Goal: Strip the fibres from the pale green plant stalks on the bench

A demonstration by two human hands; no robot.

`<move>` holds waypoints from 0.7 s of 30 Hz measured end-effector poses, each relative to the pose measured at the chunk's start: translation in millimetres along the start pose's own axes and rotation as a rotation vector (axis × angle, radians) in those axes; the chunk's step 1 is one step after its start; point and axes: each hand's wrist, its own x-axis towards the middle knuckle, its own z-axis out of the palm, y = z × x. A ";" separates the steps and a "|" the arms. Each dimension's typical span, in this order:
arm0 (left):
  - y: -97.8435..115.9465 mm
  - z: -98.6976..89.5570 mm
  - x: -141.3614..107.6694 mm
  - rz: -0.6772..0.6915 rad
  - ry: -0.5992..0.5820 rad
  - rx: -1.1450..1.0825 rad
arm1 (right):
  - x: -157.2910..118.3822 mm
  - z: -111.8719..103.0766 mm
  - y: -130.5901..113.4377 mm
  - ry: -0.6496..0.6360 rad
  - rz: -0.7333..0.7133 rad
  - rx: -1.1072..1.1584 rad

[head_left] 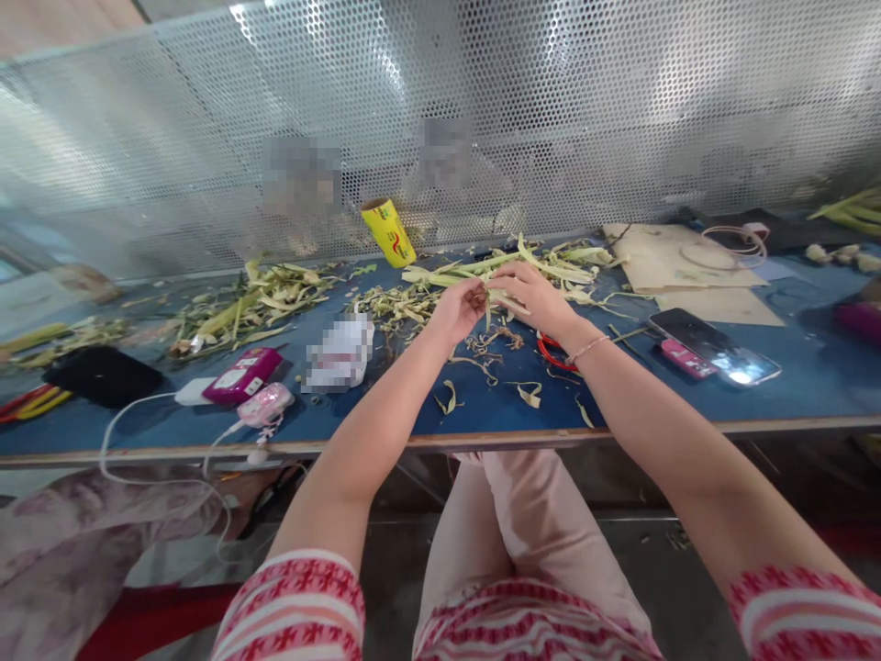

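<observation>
Right now L hand (460, 312) & R hand (529, 292) meet over the blue table (399, 404), w/ a pale green strip (488, 310) btwn their fingertips. L fingers curl in, thumb & index pinching the strip; R fingers bend over it, can't tell if gripping or just resting. Stalk pile (568, 261) lies just behind the fingers, shred heap (392, 305) just L of them. Further back & L, a tilted yellow roll (391, 234). Loose peelings (529, 395) lie on the body side of the fingers; red loop (548, 356) nr the R wrist. Well R of the fingers: phone (712, 344), pink item (688, 360) beside it, brown paper (661, 262) behind. White packet (340, 353), partly pixelated, is L of the fingers.
</observation>
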 end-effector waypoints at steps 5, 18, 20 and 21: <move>-3.0 2.6 -3.5 0.057 -0.021 0.089 | 2.4 4.3 -5.5 0.091 0.117 0.128; -11.3 0.1 -0.3 0.307 -0.104 0.324 | 10.7 7.1 -15.2 0.258 0.630 0.620; -12.0 -1.3 1.3 0.316 -0.103 0.332 | 10.7 8.1 -12.2 0.280 0.668 0.645; -12.2 -1.8 1.9 0.316 -0.098 0.333 | 10.4 8.8 -10.3 0.297 0.686 0.657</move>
